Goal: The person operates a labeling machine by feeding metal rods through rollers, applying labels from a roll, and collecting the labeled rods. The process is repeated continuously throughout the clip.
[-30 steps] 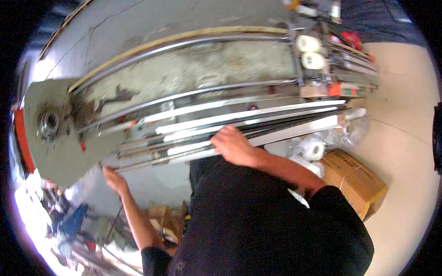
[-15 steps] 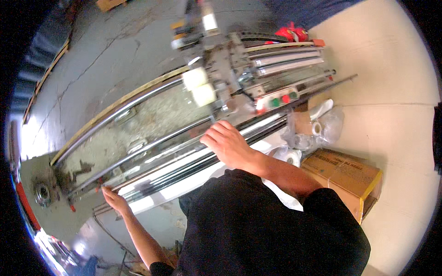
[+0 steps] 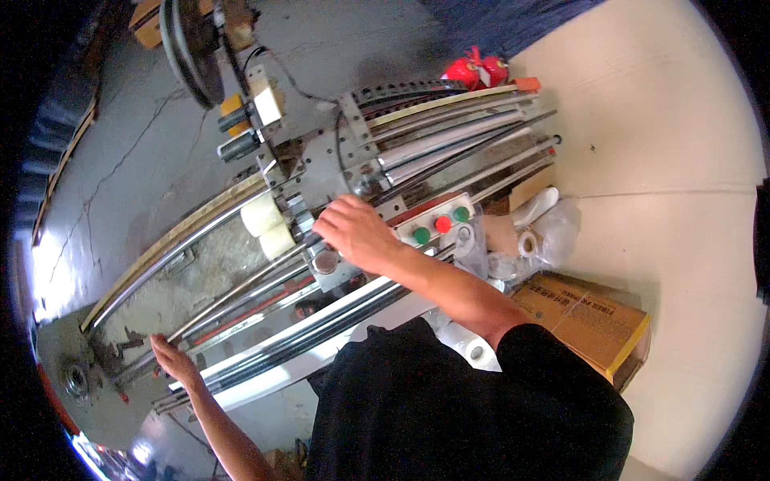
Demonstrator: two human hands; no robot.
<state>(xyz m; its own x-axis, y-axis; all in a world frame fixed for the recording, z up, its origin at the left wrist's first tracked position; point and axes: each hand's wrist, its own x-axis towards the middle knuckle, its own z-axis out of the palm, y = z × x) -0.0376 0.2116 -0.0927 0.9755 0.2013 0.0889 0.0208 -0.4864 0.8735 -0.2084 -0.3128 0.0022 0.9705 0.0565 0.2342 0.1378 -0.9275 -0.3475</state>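
A long, thin metal rod (image 3: 241,295) slants across the machine, its left end lower in view. My left hand (image 3: 176,365) is closed on the rod near that end. Around its middle, beside the machine's carriage (image 3: 317,160), my right hand (image 3: 354,234) grips the same rod with curled fingers, hiding that stretch. Beyond my right hand the rod looks darker and runs up toward the far right. Two cream rollers (image 3: 267,227) sit on the carriage, just left of my right hand. Under my right forearm is a panel (image 3: 433,220) with green and red buttons.
Dark rods and white strips (image 3: 321,341) lie along the machine's near side. A cardboard box (image 3: 585,321) and plastic-wrapped rolls (image 3: 533,240) stand at the right by a beige wall (image 3: 674,144). Red fire extinguishers (image 3: 477,72) are at the back, and a large wheel (image 3: 188,56) rises far left.
Both hands have carried the rod away from my body, over the machine's bed and up to the carriage. The view has shifted too, so the carriage appears farther left.
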